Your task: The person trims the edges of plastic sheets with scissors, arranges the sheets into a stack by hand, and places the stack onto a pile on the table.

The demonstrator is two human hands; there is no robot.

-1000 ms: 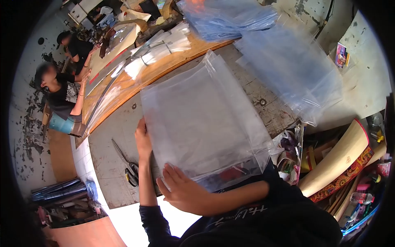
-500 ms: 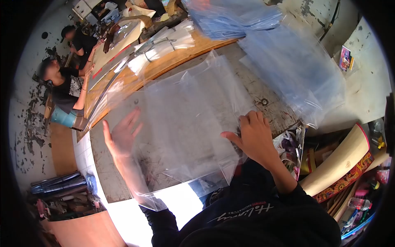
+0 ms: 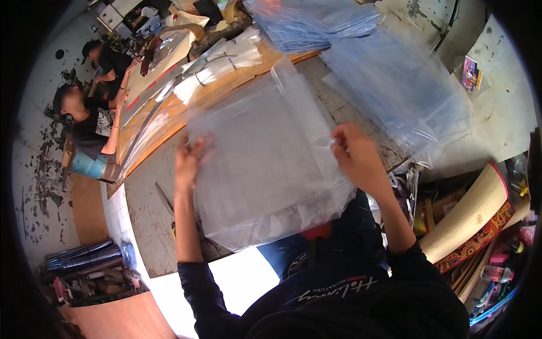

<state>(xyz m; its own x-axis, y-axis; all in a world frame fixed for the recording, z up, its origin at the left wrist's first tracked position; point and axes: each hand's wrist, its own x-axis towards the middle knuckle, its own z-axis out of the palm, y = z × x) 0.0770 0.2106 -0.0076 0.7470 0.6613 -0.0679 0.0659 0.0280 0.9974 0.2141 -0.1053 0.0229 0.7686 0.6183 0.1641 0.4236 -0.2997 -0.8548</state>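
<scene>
A clear plastic sheet or bag [image 3: 259, 152], apparently layered, lies on the grey worn table [image 3: 149, 209] in front of me. My left hand [image 3: 191, 158] is at its left edge, slightly blurred, with the fingers apart. At the right edge my right hand [image 3: 357, 152] pinches the plastic between thumb and fingers. Scissors [image 3: 164, 198] lie on the table left of my left forearm, which partly hides them.
Bluish plastic sheets [image 3: 401, 90] lie at the right back, beside a taller stack [image 3: 316, 22]. Tied white strips [image 3: 220, 62] rest on a wooden board [image 3: 271, 59]. Two people [image 3: 84, 118] stand at the far left. Rolled material [image 3: 468, 217] leans at right.
My right hand has moved from the near left edge of the plastic to its right edge and gripped it. My left hand swung out left, then came back. The plastic was shifted and spread.
</scene>
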